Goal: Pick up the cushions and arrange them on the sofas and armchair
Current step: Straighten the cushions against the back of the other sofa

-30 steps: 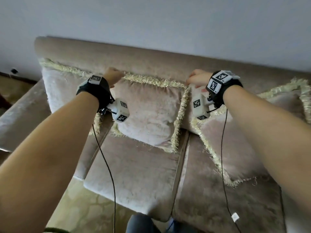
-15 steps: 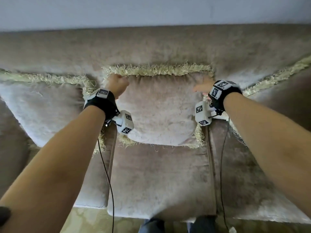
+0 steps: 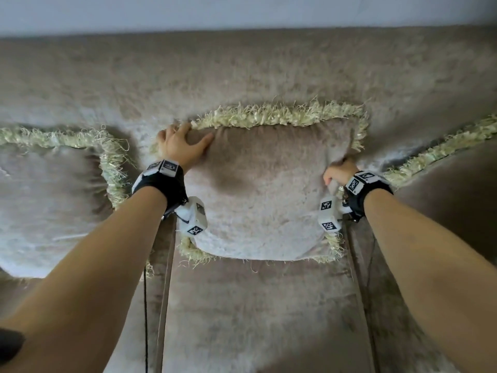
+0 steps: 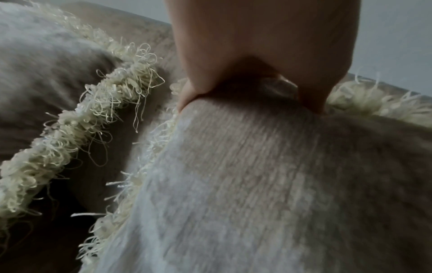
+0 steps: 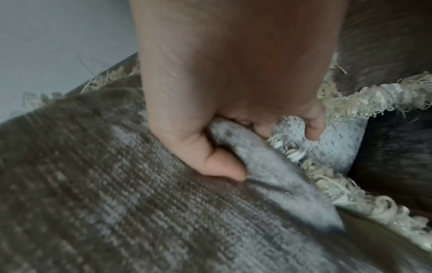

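1. My left hand (image 3: 179, 146) lies on the upper left corner of the middle cushion (image 3: 258, 195), fingers spread over the fringe and the plush face, pressing rather than clutching. The left wrist view shows the thumb and fingers straddling that corner, so I call the hand flat and unclenched.
2. My right hand (image 3: 339, 172) is curled tight on the same cushion's right edge. In the right wrist view a fold of its fabric is bunched between my thumb and fingers (image 5: 222, 166), with the fringe just beyond my knuckles.
3. The cushion stands upright against the sofa (image 3: 242, 71) backrest between my two hands, its bottom edge on the seat below my wrists.
4. Done, as I judge it: this cushion is on the sofa and close to square. Another cushion (image 3: 51, 200) leans beyond my left hand, and a third one's fringed edge (image 3: 441, 149) shows past my right hand.
5. Left: a last tug and pat here, then letting go. The armchair and any other sofa are out of view, so I cannot tell how much remains there.
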The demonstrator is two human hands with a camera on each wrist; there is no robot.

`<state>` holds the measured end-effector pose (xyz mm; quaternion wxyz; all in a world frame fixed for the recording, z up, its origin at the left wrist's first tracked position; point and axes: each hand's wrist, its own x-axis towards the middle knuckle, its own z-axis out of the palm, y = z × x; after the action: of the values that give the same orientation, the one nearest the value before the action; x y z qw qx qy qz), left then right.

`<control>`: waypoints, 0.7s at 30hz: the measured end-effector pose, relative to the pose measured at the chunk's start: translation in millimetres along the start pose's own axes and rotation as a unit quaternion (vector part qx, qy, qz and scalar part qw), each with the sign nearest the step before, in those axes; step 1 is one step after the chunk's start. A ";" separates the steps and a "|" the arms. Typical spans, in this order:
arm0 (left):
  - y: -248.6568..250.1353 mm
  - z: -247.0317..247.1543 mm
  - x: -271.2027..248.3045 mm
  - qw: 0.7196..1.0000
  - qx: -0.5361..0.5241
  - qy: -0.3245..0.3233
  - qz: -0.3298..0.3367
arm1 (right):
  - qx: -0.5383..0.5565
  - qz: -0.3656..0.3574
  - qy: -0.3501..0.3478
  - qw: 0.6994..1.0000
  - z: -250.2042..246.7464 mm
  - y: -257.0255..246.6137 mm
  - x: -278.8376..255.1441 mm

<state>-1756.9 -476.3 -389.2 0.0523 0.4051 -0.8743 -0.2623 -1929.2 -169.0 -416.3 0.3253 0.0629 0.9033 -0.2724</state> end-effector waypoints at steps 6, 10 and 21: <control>7.2 -16.0 -12.8 0.993 -0.117 -0.015 -0.021 | -0.012 -0.017 0.090 0.996 -0.5 -18.0 -28.6; 2.9 -47.7 -22.6 0.982 -0.169 -0.037 -0.077 | -0.063 -0.069 0.114 0.989 -38.1 -52.6 -62.1; -40.6 -14.4 -66.0 0.906 -0.374 -0.072 -0.186 | -0.203 -0.174 0.093 0.959 -87.7 -115.3 -117.7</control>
<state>-1680.9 -455.5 -389.3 0.0877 0.4909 -0.6225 -0.6032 -1919.4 -212.1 -235.0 0.1933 -0.1374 0.9630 -0.1281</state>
